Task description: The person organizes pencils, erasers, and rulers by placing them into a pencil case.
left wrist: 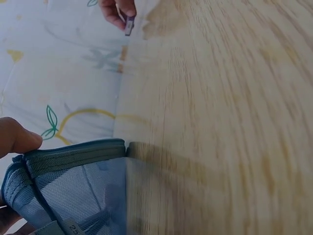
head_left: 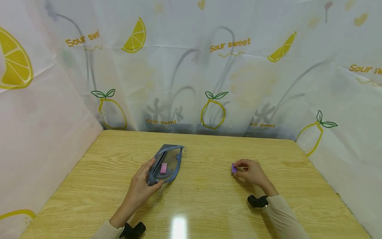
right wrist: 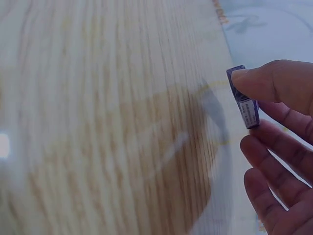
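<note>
On the left side of the table, my left hand [head_left: 141, 186] grips the near end of a blue-grey mesh zip pouch [head_left: 179, 166], thumb on one side and fingers on the other. The pouch lies with its zip open, and a pink block [head_left: 163, 168] shows inside it. In the left wrist view the mesh side of the pouch [left wrist: 78, 191] stands up from the wood. Over to the right, my right hand [head_left: 252, 172] pinches a small purple block [head_left: 234, 168] between thumb and fingers. The right wrist view shows a white printed label on this block [right wrist: 248, 113]; the other fingers are loosely bent.
The wooden table [head_left: 203, 205] reaches back to a white sheet [head_left: 185, 73] printed with lemons, which also walls both sides. Dark wrist cameras [head_left: 257, 201] sit at both sleeves. A bright reflection lies at the table's near middle.
</note>
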{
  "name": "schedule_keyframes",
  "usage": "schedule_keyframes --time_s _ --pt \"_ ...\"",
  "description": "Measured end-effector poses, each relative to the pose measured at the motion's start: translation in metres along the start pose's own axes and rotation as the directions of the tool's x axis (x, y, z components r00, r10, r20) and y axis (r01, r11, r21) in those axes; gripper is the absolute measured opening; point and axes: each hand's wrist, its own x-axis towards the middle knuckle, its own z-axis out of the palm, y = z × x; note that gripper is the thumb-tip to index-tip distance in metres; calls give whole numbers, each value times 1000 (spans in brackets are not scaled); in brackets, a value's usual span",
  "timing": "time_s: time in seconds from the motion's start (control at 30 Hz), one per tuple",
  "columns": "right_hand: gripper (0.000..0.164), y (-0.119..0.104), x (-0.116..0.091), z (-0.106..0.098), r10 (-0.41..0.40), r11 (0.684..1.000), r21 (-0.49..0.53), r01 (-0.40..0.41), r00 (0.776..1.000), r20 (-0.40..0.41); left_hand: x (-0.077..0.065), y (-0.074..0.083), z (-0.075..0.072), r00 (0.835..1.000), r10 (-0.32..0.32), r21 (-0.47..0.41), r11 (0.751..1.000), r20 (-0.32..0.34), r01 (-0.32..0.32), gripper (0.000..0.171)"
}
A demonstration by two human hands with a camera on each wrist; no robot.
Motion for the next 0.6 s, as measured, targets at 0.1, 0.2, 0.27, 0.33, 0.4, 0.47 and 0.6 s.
schedule_keyframes --time_s 0.1,0.2,0.27,0.33,0.4,0.47,0.6 --pt "23 -1 -1 -1 -4 1000 14 5 1000 -14 1 1 1 1000 7 5 1000 -1 -7 77" --pt "24 -1 -2 -1 -7 999 31 8 1000 -16 0 1 1 1000 9 14 1000 -1 -9 77" --pt "25 0 -2 -2 -4 999 44 5 1000 -18 0 1 1 1000 9 19 1000 -2 -9 78" --pt "25 0 -2 -2 -4 999 50 5 1000 -22 0 2 1 1000 8 21 1000 -1 -8 78" --pt "25 0 -3 -2 -7 998 56 8 1000 -29 1 2 1 1000 10 22 1000 0 -10 78" --pt "25 -1 -3 -3 -10 998 59 12 999 -36 1 2 1 1000 10 26 1000 1 -10 77" --pt "25 -2 -4 -3 -21 998 59 24 999 -48 2 3 1 1000 15 31 999 1 -15 77"
